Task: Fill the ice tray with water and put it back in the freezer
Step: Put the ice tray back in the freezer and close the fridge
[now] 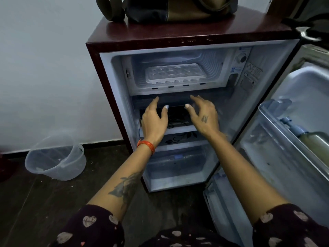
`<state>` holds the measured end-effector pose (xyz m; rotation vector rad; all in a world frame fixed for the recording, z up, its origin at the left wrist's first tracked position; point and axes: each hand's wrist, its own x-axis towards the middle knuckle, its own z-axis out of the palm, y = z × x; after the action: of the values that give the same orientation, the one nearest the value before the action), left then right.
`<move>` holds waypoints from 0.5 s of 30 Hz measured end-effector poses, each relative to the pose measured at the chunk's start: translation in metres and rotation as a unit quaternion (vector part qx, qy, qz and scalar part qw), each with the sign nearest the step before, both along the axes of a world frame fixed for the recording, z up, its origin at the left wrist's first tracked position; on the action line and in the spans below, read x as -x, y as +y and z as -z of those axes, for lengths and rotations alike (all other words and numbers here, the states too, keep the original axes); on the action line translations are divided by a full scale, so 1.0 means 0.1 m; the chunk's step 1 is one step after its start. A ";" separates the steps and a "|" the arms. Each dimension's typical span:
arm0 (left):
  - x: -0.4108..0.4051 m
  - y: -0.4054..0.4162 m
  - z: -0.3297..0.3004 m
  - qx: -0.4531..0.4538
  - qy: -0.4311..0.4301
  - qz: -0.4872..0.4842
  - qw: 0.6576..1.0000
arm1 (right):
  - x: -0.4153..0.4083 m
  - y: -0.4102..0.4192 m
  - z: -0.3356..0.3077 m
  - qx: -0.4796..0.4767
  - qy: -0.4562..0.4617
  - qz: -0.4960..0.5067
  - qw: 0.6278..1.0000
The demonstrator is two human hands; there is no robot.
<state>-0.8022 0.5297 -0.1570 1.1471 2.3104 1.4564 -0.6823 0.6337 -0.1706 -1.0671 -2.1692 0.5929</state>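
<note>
A white ice tray (175, 73) lies flat on the floor of the freezer compartment (211, 68) at the top of a small maroon fridge (187, 34) whose door stands wide. Both my hands hover just below that compartment, in front of the dark shelf underneath. My left hand (154, 116) has its fingers spread and relaxed and holds nothing. My right hand (203, 113) is likewise spread and holds nothing. Neither hand touches the tray.
The fridge door (293, 139) swings out to the right, its shelves holding a bottle (315, 145). A clear plastic bucket (55, 161) lies tilted on the dark floor at the left. A bag (169, 8) sits on top of the fridge. A bottle lies in the bottom drawer (176, 166).
</note>
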 end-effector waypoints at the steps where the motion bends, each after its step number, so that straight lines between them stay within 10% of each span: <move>1: -0.05 -0.06 0.01 0.003 -0.003 0.007 1.000 | -0.04 -0.08 0.03 0.006 0.000 0.006 1.000; 15: -0.76 -0.76 0.17 0.030 -0.016 0.038 0.999 | -0.69 -1.02 0.33 0.063 -0.017 0.018 0.998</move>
<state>-0.7257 0.4533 -0.1743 1.1730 2.2470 1.3610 -0.6133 0.5313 -0.2032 -1.1888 -2.1601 0.7085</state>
